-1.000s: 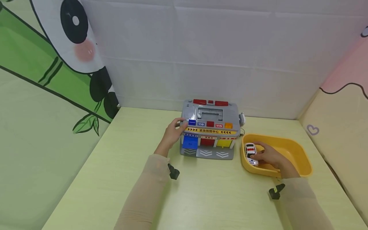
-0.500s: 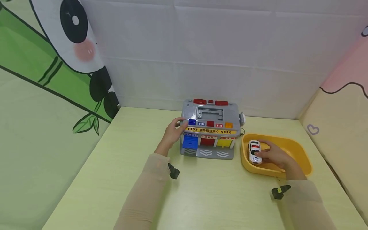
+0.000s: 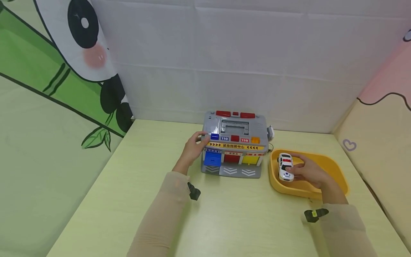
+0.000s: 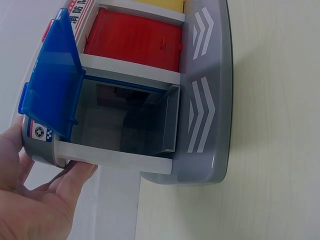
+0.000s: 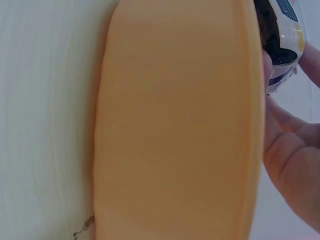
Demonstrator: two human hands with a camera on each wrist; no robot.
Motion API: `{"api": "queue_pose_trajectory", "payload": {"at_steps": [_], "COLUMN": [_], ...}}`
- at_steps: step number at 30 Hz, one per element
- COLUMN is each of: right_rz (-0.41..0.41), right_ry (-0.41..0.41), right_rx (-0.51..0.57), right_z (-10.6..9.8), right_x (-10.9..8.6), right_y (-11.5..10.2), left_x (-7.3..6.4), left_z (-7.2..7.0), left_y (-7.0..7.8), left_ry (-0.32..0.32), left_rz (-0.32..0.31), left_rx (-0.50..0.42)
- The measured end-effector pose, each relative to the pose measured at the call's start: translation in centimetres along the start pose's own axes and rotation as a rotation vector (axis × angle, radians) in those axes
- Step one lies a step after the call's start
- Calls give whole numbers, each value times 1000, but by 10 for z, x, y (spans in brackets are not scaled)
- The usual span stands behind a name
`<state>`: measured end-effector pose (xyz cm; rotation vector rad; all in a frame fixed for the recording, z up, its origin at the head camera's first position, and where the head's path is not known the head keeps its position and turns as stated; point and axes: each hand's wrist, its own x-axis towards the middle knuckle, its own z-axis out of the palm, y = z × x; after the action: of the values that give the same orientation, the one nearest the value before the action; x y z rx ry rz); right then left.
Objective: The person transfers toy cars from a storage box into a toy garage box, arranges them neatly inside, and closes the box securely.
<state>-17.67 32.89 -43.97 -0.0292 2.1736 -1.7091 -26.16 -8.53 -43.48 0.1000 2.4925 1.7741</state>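
In the head view my right hand holds a white toy police car with a red roof bar, over the left part of the yellow bin. The right wrist view shows the car between thumb and fingers, partly hidden by the bin wall. My left hand grips the left edge of a grey toy garage. Seen from the left wrist, its blue door is swung up, baring a bay with a grey panel standing inside. The red door is down.
A white knob-like part and a dark coiled cord are at the garage's right side, close to the bin. The pale table meets a white cloth backdrop behind the garage.
The right hand has raised the toy police car in the bin and shifted slightly right and away from me. The left hand and the garage have stayed put.
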Motion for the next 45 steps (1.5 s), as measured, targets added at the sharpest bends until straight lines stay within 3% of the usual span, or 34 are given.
{"api": "queue_pose_trajectory", "payload": {"at_steps": [10,18,45], "right_rz": [-16,-7,-11], "right_ry": [-16,-19,-53], "right_rx": [31,-13,-73], "right_z": [15,31,82], "right_x": [-10,-13,-1], "right_y": [-12,-16,-20], "left_x": [-1,-2,-1], "left_z": [0,0,1], "left_y": [2,3,-1], "left_ry": [2,0,9], "left_rz": [-6,-11,-6], "left_rx": [7,1,7]}}
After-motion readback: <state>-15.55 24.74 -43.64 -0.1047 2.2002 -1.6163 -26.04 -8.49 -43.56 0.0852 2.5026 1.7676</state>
